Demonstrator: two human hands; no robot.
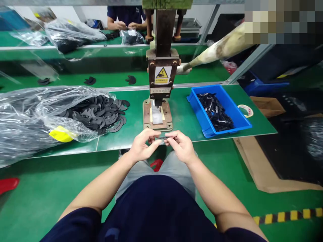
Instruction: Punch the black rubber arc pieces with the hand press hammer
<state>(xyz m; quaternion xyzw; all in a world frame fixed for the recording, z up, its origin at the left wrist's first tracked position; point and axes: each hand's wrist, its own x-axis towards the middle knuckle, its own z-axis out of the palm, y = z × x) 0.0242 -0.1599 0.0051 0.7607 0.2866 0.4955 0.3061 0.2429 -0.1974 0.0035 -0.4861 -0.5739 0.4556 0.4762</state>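
Observation:
My left hand (143, 145) and my right hand (180, 145) meet just in front of the table edge, fingers pinched on a small dark flat part (163, 138) held between them. Directly beyond stands a hand press (162, 72) with a yellow warning label, its brown base plate (157, 116) carrying a white block. Left of the press, several black curved flat parts (104, 114) spill from a clear plastic bag (37, 117). To the right is a blue bin (219, 109) with several small black pieces.
A roll of tape (246, 110) lies by the blue bin. The press lever handle (219, 48) sticks out to the right. Black parts lie on a conveyor belt (108, 79) behind. Another person's hands (127, 25) work at a far table. Cardboard (267, 168) lies on the floor at right.

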